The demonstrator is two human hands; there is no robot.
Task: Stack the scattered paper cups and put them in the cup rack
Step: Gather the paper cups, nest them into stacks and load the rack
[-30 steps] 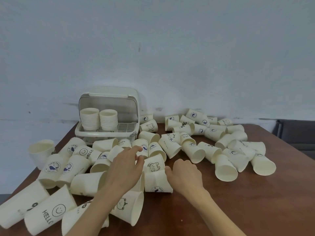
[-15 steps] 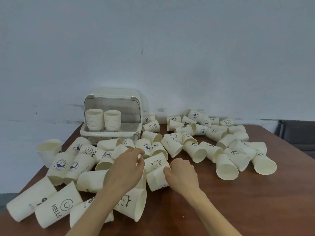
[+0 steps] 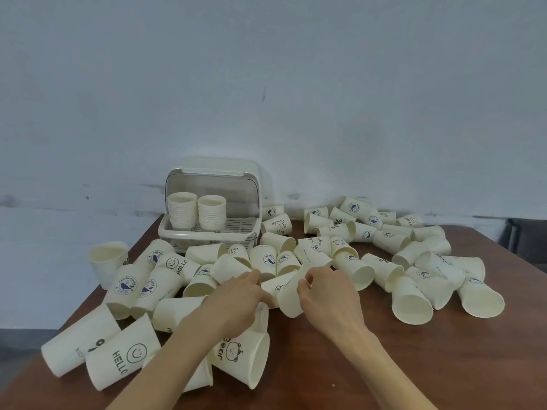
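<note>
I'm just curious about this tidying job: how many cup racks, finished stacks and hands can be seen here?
Cup rack: 1
Stacks of paper cups in it: 2
Left hand and right hand: 2
Total: 5

Brown table (image 3: 414, 365) against a pale wall (image 3: 266, 84); many cream paper cups lie on their sides across it; cup rack (image 3: 211, 208) at the far edge, lid raised, two upright stacks of cups (image 3: 196, 213) side by side inside; one cup (image 3: 108, 263) stands upright at the far left; left hand (image 3: 233, 300) and right hand (image 3: 327, 294) meet at centre, each closed on a lying cup; right-hand cup (image 3: 288, 297) points its mouth toward the camera; left-hand cup (image 3: 276, 284) lies touching it; a "Bear" cup (image 3: 242, 359) lies just below the left wrist
</note>
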